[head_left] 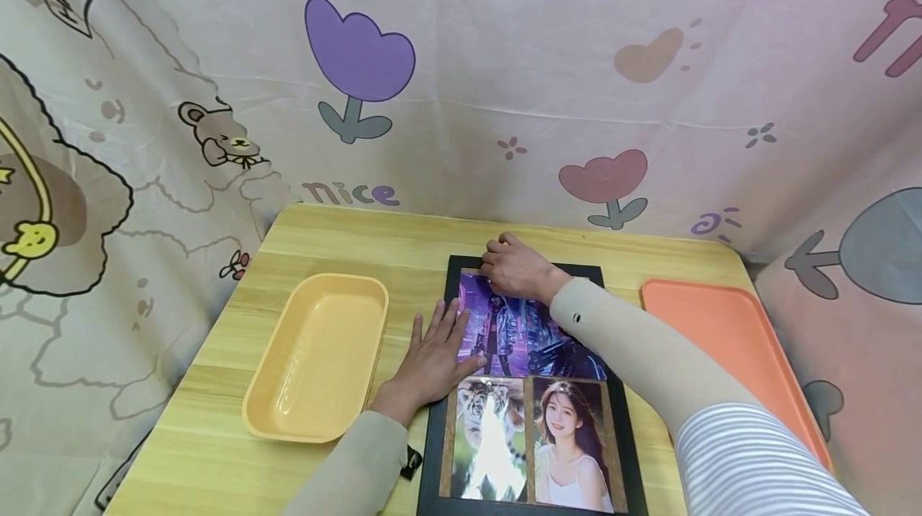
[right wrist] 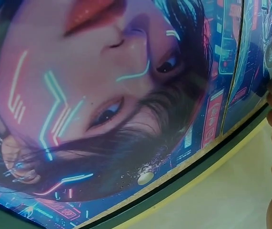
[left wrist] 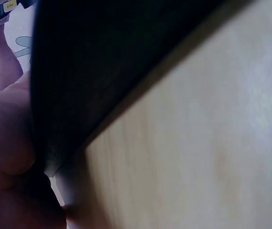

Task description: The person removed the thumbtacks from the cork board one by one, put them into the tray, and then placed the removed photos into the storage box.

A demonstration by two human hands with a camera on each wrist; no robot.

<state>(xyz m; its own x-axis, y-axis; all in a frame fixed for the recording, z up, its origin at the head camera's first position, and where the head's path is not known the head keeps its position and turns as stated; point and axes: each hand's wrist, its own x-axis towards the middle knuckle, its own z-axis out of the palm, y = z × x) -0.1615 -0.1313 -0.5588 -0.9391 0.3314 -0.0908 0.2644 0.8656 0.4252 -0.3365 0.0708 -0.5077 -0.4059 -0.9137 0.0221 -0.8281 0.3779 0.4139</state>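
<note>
A cork board point(head_left: 529, 452) in a black frame point(head_left: 429, 452) lies on the table, bearing a tiger photo point(head_left: 479, 412), a portrait photo point(head_left: 569, 440) and two neon city pictures above them. My left hand point(head_left: 432, 360) rests with spread fingers on the left frame edge and the upper-left picture point(head_left: 497, 348). Bent fingers of my right hand point(head_left: 522, 268) touch the top of that picture; what lies under their tips is hidden. In the right wrist view, a pale round tack head point(right wrist: 145, 178) sits near the top edge of the upper-right picture point(right wrist: 126, 95).
To the left stands a yellow tray point(head_left: 317, 356). An orange tray point(head_left: 709, 324) lies on the right, partly behind my right arm. Patterned cloth point(head_left: 468, 84) hangs behind the wooden table point(head_left: 418, 240).
</note>
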